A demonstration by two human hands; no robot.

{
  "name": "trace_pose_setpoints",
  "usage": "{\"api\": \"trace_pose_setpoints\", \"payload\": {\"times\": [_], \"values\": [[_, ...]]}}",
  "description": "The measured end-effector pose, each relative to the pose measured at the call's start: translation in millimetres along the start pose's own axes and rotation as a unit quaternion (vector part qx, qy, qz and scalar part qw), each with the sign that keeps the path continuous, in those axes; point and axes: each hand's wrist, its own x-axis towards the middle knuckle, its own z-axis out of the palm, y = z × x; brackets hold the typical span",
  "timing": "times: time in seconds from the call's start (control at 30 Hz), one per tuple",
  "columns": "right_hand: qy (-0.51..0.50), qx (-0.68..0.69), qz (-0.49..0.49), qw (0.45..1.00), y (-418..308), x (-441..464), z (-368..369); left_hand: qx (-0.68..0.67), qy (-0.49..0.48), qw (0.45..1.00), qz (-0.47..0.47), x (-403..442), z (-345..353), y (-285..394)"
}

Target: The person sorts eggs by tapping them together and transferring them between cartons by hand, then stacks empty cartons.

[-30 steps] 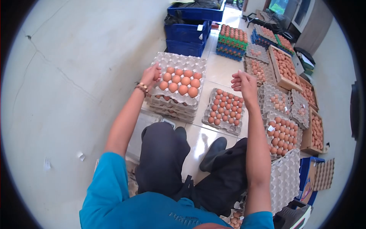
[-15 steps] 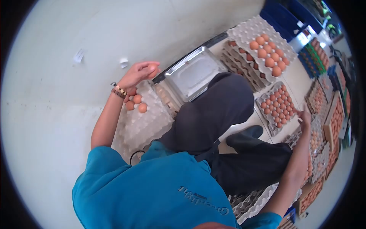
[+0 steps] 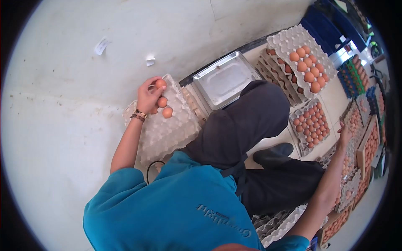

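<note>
My left hand (image 3: 148, 95), with beaded bracelets at the wrist, closes its fingers round a brown egg (image 3: 161, 83) above the far end of a grey egg tray (image 3: 176, 125). Loose brown eggs (image 3: 167, 112) sit on that tray, partly hidden by the hand. Out to the right, my right hand (image 3: 344, 133) hangs beside a full egg tray (image 3: 310, 124) on the floor. Its fingers look loosely extended, and no egg shows in them.
A metal pan (image 3: 226, 79) lies by the wall beyond my knee. Behind the full tray rises a tray stack (image 3: 284, 71) with eggs on top. More trays and wooden crates (image 3: 367, 140) of eggs line the right, with blue crates (image 3: 320, 21) at the back.
My left hand has lowered its egg onto or just over the tray, near the loose eggs. My right hand has shifted slightly away from the full tray. The view has moved a little.
</note>
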Motion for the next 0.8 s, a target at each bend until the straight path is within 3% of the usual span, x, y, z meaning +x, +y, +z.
{"api": "trace_pose_setpoints", "payload": {"times": [0.07, 0.2, 0.33, 0.47, 0.57, 0.63, 0.7, 0.73, 0.8], "values": [[0.035, 0.023, -0.006, 0.999, -8.4, -4.8, 6.2, 0.117, 0.013, 0.992, 0.047, 7.1, 10.6, -9.2], [0.038, 0.058, 0.085, 0.994, -26.8, -12.4, 14.2, 0.160, -0.006, 0.985, 0.057, 5.7, 14.6, -20.0], [0.085, 0.085, 0.069, 0.990, -8.4, -11.3, 3.5, 0.106, -0.010, 0.994, 0.005, 1.2, 12.9, -10.4], [0.134, 0.063, 0.100, 0.984, 19.0, 4.0, -18.2, 0.070, 0.082, 0.992, 0.072, 12.6, 7.3, -6.9], [0.190, 0.078, 0.040, 0.978, -26.7, -20.7, -14.6, 0.011, 0.100, 0.990, 0.097, 16.4, 24.3, 54.7], [0.232, 0.106, 0.068, 0.965, -47.8, -27.0, -7.3, 0.001, 0.103, 0.981, 0.163, 21.6, 49.3, 100.7], [0.199, 0.106, 0.088, 0.970, -51.3, -25.7, 1.6, -0.129, 0.080, 0.964, 0.218, 21.4, 88.1, 159.7], [0.127, 0.069, 0.163, 0.976, -83.1, -36.4, 6.4, -0.147, 0.041, 0.954, 0.260, 18.8, 107.8, 192.8], [0.006, -0.031, 0.171, 0.985, -36.7, -27.7, 19.1, -0.158, -0.050, 0.917, 0.364, 13.4, 146.7, 256.3]]}}
